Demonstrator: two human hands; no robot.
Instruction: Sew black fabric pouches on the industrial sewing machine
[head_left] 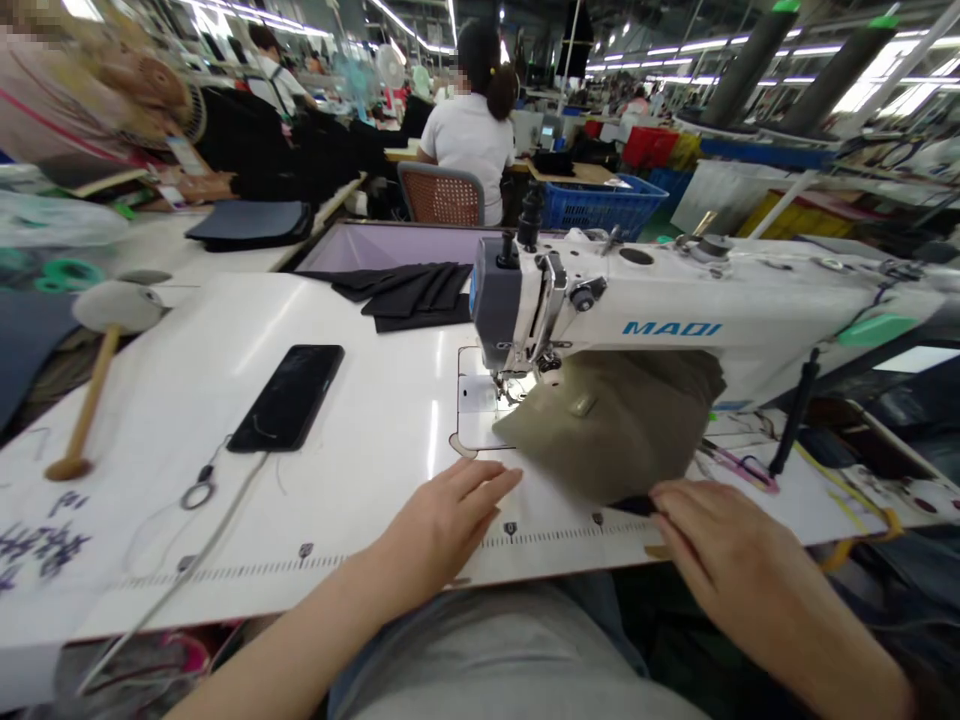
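An olive-green piece of fabric (615, 425) lies under the needle of a white sewing machine (675, 310) on a white table (360, 420). My left hand (442, 515) rests flat on the table, fingers stretched out, just left of the fabric's near edge and not touching it. My right hand (720, 550) lies palm down at the table's front edge. Its fingertips touch the fabric's near edge beside a dark strip (634, 505). Neither hand holds anything.
A black phone (289, 395) with a cable lies to the left. A wooden mallet (97, 370) sits at the far left, dark fabric pieces (416, 295) behind the machine. A printed ruler (420, 550) runs along the front edge. Other people sit at tables beyond.
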